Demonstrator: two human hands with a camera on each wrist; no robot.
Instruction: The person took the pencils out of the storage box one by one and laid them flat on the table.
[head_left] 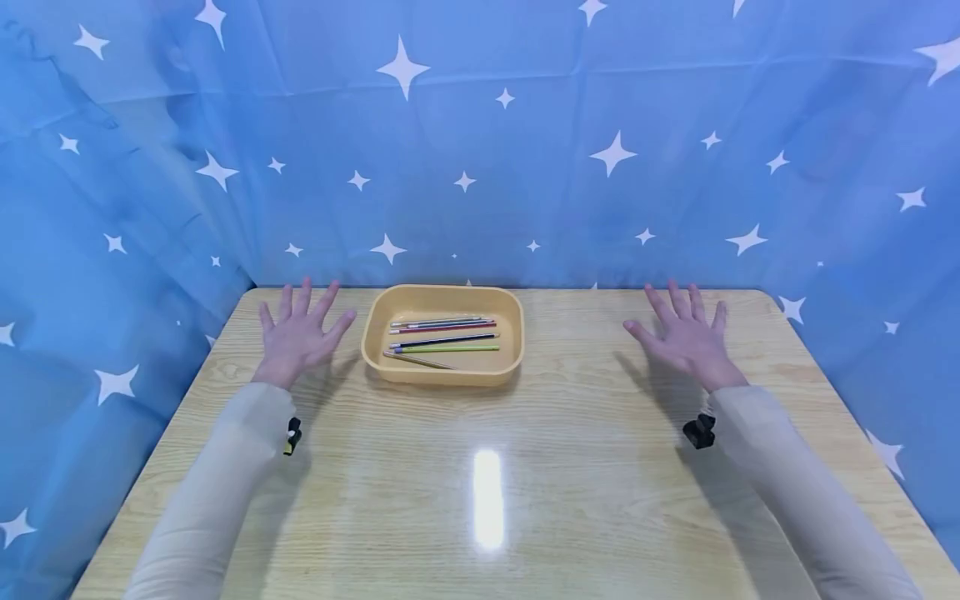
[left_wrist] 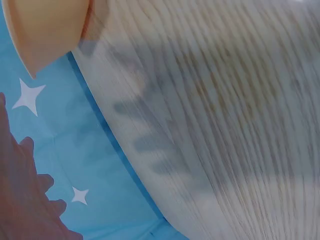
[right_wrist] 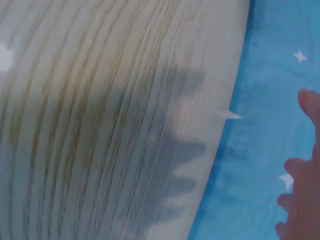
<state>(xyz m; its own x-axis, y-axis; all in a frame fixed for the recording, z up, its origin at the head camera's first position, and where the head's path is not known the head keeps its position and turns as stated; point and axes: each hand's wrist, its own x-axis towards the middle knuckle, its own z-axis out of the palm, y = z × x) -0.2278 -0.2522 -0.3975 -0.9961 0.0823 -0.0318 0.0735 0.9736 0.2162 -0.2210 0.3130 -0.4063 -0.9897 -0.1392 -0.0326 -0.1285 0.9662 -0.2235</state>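
My left hand (head_left: 298, 337) hovers over the far left of the table with its fingers spread, holding nothing. To its right stands a shallow yellow-orange tray (head_left: 442, 377), apart from the hand. Several slim pencils lie in the tray, among them a red pencil (head_left: 450, 328), a dark pencil (head_left: 446, 341), a lime-green pencil (head_left: 457, 348) and a gold-toned one (head_left: 420, 361). On the far right my right hand (head_left: 688, 340) is also spread in the air and grips nothing. The left wrist view catches part of the left hand (left_wrist: 22, 190) and a tray corner (left_wrist: 47, 30).
A light wood-grain table (head_left: 585, 467) runs under both arms, with a bright glare spot on it. Blue cloth with white stars (head_left: 525, 167) hangs behind the table's far edge and along both sides. Small black devices sit at both wrists.
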